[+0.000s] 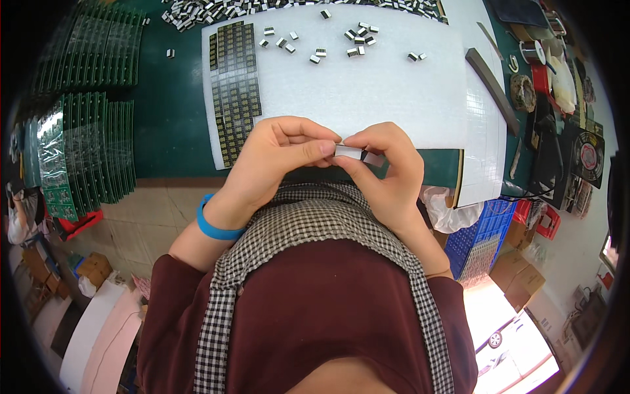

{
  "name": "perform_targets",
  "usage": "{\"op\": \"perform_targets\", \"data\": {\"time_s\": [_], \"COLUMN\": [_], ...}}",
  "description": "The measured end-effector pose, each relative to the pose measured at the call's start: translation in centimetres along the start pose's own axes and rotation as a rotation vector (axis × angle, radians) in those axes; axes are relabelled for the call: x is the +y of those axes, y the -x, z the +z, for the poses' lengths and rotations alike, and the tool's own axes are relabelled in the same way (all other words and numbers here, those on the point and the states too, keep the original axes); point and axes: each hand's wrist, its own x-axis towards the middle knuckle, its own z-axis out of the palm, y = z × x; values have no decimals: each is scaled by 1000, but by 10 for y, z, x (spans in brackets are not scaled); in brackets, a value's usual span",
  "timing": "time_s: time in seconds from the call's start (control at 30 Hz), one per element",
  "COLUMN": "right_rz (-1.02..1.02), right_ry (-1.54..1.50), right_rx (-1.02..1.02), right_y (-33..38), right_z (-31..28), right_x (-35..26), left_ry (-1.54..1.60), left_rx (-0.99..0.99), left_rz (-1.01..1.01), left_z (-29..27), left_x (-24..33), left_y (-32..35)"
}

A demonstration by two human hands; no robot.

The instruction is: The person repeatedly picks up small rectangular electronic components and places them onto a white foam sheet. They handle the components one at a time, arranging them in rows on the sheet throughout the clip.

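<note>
My left hand (279, 159) and my right hand (387, 172) meet close to my chest, at the near edge of the green table (172, 118). Between their fingertips they pinch a small grey-white rectangular component (350, 152), with a second pale piece (373, 158) against my right fingers. A blue band (213, 226) circles my left wrist. Just beyond my hands lies a white foam sheet (367, 92). On it are several small black-and-white components (357, 41) and a panel of dark strips (235, 85) at its left.
Stacks of green circuit boards (85, 151) stand at the table's left. A row of small components (216, 10) lines the far edge. Tools, a dark bar (492, 82) and a tape roll (535, 51) crowd the right. Blue crates (482, 240) and cardboard boxes (522, 279) sit on the floor.
</note>
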Motion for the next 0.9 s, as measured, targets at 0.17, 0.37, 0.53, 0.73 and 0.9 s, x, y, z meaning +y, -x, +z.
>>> {"op": "perform_targets", "data": {"time_s": [0.17,0.37,0.53,0.73,0.9], "right_rz": [30,707,905,957,805], "right_ry": [64,-865,-1200,-1123,-1075], "right_rx": [-72,-220,-224,-184,-229], "right_y": [1,3,-1,-7,-3], "right_z": [6,0,1,0,1], "right_x": [0,14,15,9,19], "left_ry": [-445,-467,-1405,-1773,-2244], "left_rx": [42,50,433,417,412], "left_rz": [104,192,724,566,734], "left_z": [6,-9,-29,-34,-33], "left_x": [10,27,34,13,-2], "left_y": [3,-2,-5,13,4]}}
